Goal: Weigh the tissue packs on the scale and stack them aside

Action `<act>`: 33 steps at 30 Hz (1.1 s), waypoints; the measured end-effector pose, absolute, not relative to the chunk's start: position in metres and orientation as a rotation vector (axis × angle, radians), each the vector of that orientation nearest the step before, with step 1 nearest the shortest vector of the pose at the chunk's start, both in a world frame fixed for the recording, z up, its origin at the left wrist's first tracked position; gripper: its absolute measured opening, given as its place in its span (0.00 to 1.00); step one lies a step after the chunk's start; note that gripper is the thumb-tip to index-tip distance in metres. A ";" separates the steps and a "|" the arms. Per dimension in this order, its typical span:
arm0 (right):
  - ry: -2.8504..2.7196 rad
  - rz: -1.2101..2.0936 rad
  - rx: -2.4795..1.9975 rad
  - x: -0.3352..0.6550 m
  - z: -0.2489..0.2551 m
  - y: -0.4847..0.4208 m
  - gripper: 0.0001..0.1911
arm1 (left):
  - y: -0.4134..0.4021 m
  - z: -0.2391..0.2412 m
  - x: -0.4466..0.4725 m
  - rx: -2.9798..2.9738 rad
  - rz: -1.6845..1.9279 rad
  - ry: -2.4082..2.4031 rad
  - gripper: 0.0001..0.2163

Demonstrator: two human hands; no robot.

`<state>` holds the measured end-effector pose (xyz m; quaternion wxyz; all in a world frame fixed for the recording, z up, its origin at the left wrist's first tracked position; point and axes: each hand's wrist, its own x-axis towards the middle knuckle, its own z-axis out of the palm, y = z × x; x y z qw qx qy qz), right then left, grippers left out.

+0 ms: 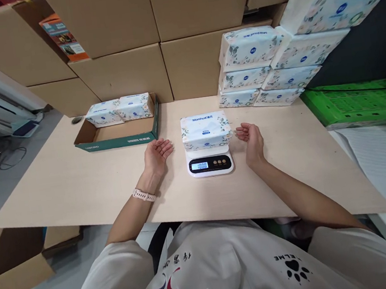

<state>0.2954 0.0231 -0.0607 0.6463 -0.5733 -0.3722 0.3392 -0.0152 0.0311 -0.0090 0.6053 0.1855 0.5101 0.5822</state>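
A pack of tissues with a floral print lies on a white kitchen scale, whose lit display seems to read 100.0. My left hand rests palm up on the table to the left of the pack, fingers stretched toward it and holding nothing. On the other side, my right hand stands on its edge, fingers slightly curled and apart, close to the pack without touching it. Neither hand holds anything. A light watch strap circles my left wrist.
An open green cardboard tray at the back left holds two tissue packs. Stacked tissue packs stand at the back right, before cardboard boxes. A green plastic crate lies beyond the right edge. An open carton sits on the floor.
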 end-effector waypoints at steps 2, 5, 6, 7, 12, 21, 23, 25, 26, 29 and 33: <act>-0.864 0.770 -1.313 0.295 -0.061 0.023 0.28 | 0.031 -0.009 -0.015 0.434 1.354 1.182 0.07; -0.884 0.774 -1.325 0.294 -0.060 0.022 0.28 | 0.030 -0.010 -0.014 0.436 1.353 1.183 0.07; -0.886 0.777 -1.324 0.294 -0.060 0.022 0.27 | 0.030 -0.010 -0.014 0.432 1.353 1.182 0.07; -0.887 0.780 -1.320 0.293 -0.060 0.022 0.27 | 0.030 -0.011 -0.014 0.427 1.352 1.182 0.07; -0.906 0.781 -1.313 0.293 -0.061 0.023 0.28 | 0.032 -0.014 -0.015 0.457 1.355 1.195 0.07; -0.879 0.782 -1.296 0.295 -0.064 0.025 0.29 | 0.031 -0.014 -0.010 0.456 1.376 1.202 0.06; -0.867 0.786 -1.287 0.295 -0.064 0.026 0.29 | 0.031 -0.014 -0.009 0.449 1.388 1.195 0.07; -0.864 0.792 -1.284 0.296 -0.064 0.026 0.30 | 0.030 -0.014 -0.009 0.440 1.388 1.195 0.07; -0.867 0.794 -1.286 0.296 -0.064 0.026 0.30 | 0.030 -0.014 -0.009 0.437 1.385 1.196 0.07; -0.860 0.790 -1.291 0.296 -0.063 0.026 0.31 | 0.030 -0.014 -0.009 0.442 1.376 1.193 0.06; -0.822 0.796 -1.278 0.296 -0.062 0.025 0.30 | 0.031 -0.014 -0.011 0.443 1.369 1.199 0.06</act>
